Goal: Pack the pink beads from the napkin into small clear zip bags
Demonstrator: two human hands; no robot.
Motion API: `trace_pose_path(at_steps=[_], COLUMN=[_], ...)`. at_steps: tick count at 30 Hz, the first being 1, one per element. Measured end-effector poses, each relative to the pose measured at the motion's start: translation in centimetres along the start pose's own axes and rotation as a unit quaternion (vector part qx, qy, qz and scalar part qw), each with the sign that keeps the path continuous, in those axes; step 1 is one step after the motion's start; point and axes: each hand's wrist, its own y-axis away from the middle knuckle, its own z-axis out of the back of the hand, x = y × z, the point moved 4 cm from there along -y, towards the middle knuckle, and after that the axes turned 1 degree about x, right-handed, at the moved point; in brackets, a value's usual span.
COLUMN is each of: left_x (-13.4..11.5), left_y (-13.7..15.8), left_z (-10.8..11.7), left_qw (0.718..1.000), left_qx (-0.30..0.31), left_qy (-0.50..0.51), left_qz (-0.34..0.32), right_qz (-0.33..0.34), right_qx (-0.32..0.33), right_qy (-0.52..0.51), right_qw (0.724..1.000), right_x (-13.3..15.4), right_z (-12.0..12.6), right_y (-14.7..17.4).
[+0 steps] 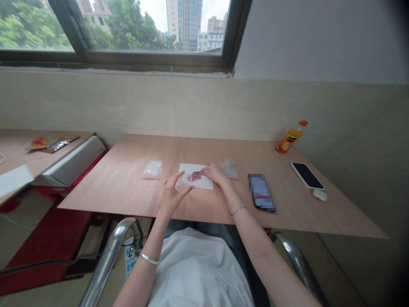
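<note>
A small cluster of pink and dark beads (196, 175) lies on a white paper sheet (207, 184) in the middle of the wooden table. My left hand (172, 192) is at the sheet's left edge, thumb and fingers apart with nothing visible between them. From the right, my right hand (215, 172) reaches over the sheet, its fingertips drawn together at the right side of the beads. Whatever is between those fingertips is too small to make out. Clear plastic bags lie on either side, one bag (152, 169) at left and another bag (230, 169) just beyond my right hand.
On the table's right side are a phone (262, 192) with a lit screen, a dark-screened phone (307, 175), a white earbud case (319, 195) and an orange drink bottle (291, 137). Another table (15, 147) at left holds packets (53, 144). Metal chair arms flank me.
</note>
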Motion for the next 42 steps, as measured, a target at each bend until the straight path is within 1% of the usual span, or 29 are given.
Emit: trace_pose_path(at_steps=[9, 13, 15, 17, 20, 23, 26, 27, 29, 31, 33, 36, 38, 42], left_x=[0.2, 0.2, 0.2, 0.1, 0.1, 0.1, 0.1, 0.1, 0.1, 0.3, 0.4, 0.5, 0.5, 0.6], left_y=[0.0, 0.0, 0.0, 0.0, -0.1, -0.2, -0.3, -0.3, -0.3, -0.3, -0.3, -0.5, -0.5, -0.3], left_z=[-0.1, -0.3, -0.4, -0.6, -0.8, -0.8, -0.8, -0.7, -0.6, -0.4, -0.3, -0.1, -0.1, -0.1], left_qw=[1.0, 1.0, 1.0, 1.0, 0.999, 0.999, 0.999, 0.999, 0.999, 0.999, 0.999, 0.999, 0.999, 0.999], left_qx=[0.001, 0.001, 0.006, 0.015, 0.028, 0.032, 0.038, 0.04, 0.04, 0.035, 0.029, 0.017, 0.013, 0.015], left_qy=[-0.01, -0.012, -0.018, -0.021, -0.019, -0.011, 0.003, 0.005, 0.005, 0.004, 0.01, 0.026, 0.031, 0.033], left_qz=[0.0, -0.003, -0.001, 0.001, 0.006, 0.01, 0.009, 0.008, 0.008, 0.009, 0.011, 0.014, 0.012, 0.002], right_qz=[-0.013, -0.02, -0.024, -0.015, 0.032, 0.074, 0.082, 0.08, 0.071, 0.048, 0.007, -0.07, -0.102, -0.111], right_qx=[-0.048, -0.078, -0.108, -0.148, -0.188, -0.168, -0.12, -0.114, -0.128, -0.161, -0.173, -0.132, -0.106, -0.087], right_qy=[-0.05, -0.061, -0.091, -0.152, -0.235, -0.266, -0.274, -0.28, -0.293, -0.285, -0.248, -0.17, -0.137, -0.122], right_qw=[0.998, 0.995, 0.99, 0.977, 0.953, 0.946, 0.951, 0.95, 0.945, 0.944, 0.953, 0.974, 0.98, 0.982], right_x=[0.1, 1.0, 2.1, 3.8, 7.2, 10.3, 11.7, 11.7, 11.0, 9.5, 7.5, 4.5, 3.1, 2.1], right_z=[0.4, 0.7, 1.3, 2.6, 4.8, 6.1, 5.9, 5.7, 5.2, 4.7, 3.8, 1.8, 0.5, -1.3], right_y=[0.7, 1.1, 1.4, 2.1, 3.8, 5.6, 6.6, 6.6, 6.4, 5.8, 5.2, 4.4, 4.2, 3.9])
